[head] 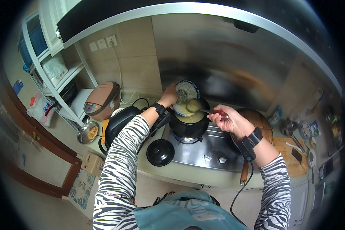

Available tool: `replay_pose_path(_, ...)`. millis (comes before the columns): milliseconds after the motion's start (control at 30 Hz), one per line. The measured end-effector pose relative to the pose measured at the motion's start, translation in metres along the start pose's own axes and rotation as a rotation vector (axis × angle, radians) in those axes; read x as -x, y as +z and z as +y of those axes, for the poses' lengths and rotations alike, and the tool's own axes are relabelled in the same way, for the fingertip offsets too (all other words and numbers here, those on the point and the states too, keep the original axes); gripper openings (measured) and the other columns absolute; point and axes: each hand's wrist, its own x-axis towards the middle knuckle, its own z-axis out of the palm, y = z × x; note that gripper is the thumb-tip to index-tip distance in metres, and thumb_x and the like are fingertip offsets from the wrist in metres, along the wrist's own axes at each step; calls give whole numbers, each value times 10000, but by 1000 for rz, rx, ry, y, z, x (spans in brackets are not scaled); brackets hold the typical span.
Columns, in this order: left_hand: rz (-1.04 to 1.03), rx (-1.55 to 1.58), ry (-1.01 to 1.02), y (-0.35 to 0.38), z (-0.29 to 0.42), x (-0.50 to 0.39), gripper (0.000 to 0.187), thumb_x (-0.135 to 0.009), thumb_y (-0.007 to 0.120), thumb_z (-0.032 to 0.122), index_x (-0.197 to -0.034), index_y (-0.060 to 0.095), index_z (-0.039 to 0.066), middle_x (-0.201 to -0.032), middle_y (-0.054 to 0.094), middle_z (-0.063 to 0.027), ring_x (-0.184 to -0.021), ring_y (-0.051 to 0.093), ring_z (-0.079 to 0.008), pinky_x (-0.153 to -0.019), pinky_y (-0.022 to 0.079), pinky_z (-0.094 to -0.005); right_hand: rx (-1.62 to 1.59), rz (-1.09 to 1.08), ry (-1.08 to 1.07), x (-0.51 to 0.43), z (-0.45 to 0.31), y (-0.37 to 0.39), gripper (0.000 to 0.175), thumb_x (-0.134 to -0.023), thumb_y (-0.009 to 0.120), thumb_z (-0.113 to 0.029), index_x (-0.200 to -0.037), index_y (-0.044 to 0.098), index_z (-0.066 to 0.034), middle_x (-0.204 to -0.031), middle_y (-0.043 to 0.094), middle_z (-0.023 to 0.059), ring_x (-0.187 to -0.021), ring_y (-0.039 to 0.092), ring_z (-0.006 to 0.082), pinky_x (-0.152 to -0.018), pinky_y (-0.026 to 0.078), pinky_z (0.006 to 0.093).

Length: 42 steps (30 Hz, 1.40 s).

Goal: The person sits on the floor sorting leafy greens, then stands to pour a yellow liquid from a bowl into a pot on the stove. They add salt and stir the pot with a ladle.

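Observation:
Over a black pot (187, 131) on the gas stove, my left hand (170, 95) grips the rim of a blue-and-white patterned bowl (189, 86). The bowl is tilted steeply, its inside facing me and its lower edge over the pot's mouth. My right hand (224, 118) is closed around the reddish handle of a metal ladle (194, 105). The ladle's head is in front of the bowl's inside. Pale yellow liquid (192, 118) shows in the pot and along the bowl's lower part.
A black pot lid (160, 152) lies on the counter left of the stove (215, 143). Farther left are a black appliance (122, 123), a rice cooker (101, 100) and a metal bowl (84, 134) holding a flatbread. At right are a wooden lid (257, 122) and a cutting board (287, 152) with a knife.

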Motion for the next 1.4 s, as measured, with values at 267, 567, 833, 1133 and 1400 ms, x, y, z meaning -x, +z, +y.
replay_pose_path(267, -329, 603, -296, -9, -1, 12, 394, -870, 534, 21, -1259, 478, -9, -1230, 542, -216, -955, 633, -411, -555, 620, -474, 256, 35, -139, -25, 1, 27, 170, -897, 440, -99, -831, 369, 40, -711, 509, 129, -534, 531, 139, -430, 508, 205)
replay_pose_path(567, -278, 583, -327, -7, -12, 12, 421, -880, 518, 23, -1294, 445, 13, -1184, 577, -208, -909, 652, -388, -530, 616, -435, 481, 27, -174, -26, 24, 37, 189, -901, 467, -133, -796, 454, 24, -674, 538, 87, -508, 527, 116, -420, 473, 198)
replay_pose_path(833, -38, 270, -101, -3, -15, 12, 500, -844, 496, 6, -1333, 389, 17, -1137, 579, -267, -859, 656, -403, -446, 577, -386, 789, 136, -318, -14, 35, 30, 202, -892, 509, -151, -811, 533, 33, -656, 562, 81, -490, 537, 123, -384, 435, 216)
replay_pose_path(1133, 270, -336, 338, 6, -7, 16, 483, -816, 494, -18, -1290, 397, -14, -1025, 600, -304, -855, 625, -446, -727, 525, -481, 1184, 400, -496, -3, 35, 14, 294, -843, 539, -85, -599, 525, 77, -518, 538, 147, -402, 548, 218, -350, 432, 327)
replay_pose_path(1400, 392, -574, 450, 6, 5, 23, 474, -830, 481, 14, -1298, 408, 11, -1168, 562, -262, -822, 657, -374, -651, 555, -412, 1305, 479, -433, -16, 21, -8, 247, -823, 554, -46, -614, 524, 83, -527, 541, 166, -417, 566, 256, -359, 445, 367)
